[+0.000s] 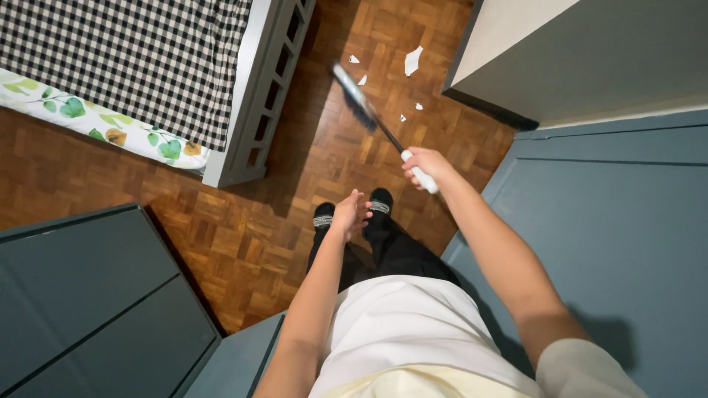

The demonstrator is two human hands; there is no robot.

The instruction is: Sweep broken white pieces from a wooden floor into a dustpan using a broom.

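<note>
My right hand [426,163] grips the white handle of a long-handled broom [369,110], whose dark bristled head reaches out over the parquet floor [243,236]. Several white scraps of paper [413,60] lie on the floor just beyond and beside the broom head. My left hand [351,214] hovers empty below the handle, fingers loosely apart, above my feet in black slippers [352,210].
A bed with a black-and-white checked cover [125,59] and a leaf-patterned sheet on a grey frame [258,96] stands at the upper left. Blue-grey cabinet surfaces flank me at left [88,295] and right [619,236]. A pale wall [560,51] stands at the upper right.
</note>
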